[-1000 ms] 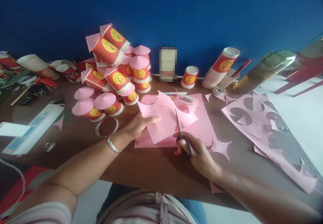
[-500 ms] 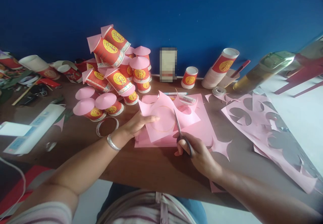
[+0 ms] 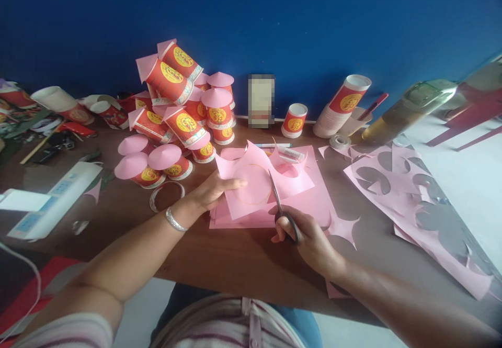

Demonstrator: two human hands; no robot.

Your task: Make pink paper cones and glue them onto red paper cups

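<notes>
- Paper (image 3: 248,201), pink with a drawn circle, is held up at a slant over pink sheets (image 3: 317,201) on the tabletop (image 3: 243,259); its upper edge is curved and pointed.
- Left hand (image 3: 210,191): the fingers pinch the paper's left side, the thumb flat on top near the circle. The person wears a silvery bangle (image 3: 175,221) on that wrist.
- Right hand (image 3: 311,235): the fingers are closed around the dark handles of the scissors (image 3: 275,195), whose narrow blades point up and away along the circle's right side.
- Beyond the paper, a pen (image 3: 280,145) and a white tube (image 3: 290,154) lie near the far edge of the sheets.
- Red cups (image 3: 186,123) with pink cone tops are piled to the left, a white ring (image 3: 152,197) just before them.
- Near the blue wall (image 3: 314,23) stand a blurred panel (image 3: 261,101) and a lone cup (image 3: 294,123); right of these, a cup stack (image 3: 341,107) leans.
- Pink scraps (image 3: 415,222) with round cutouts spread at the right, and a pointed offcut (image 3: 343,227) lies between them and the right hand.
</notes>
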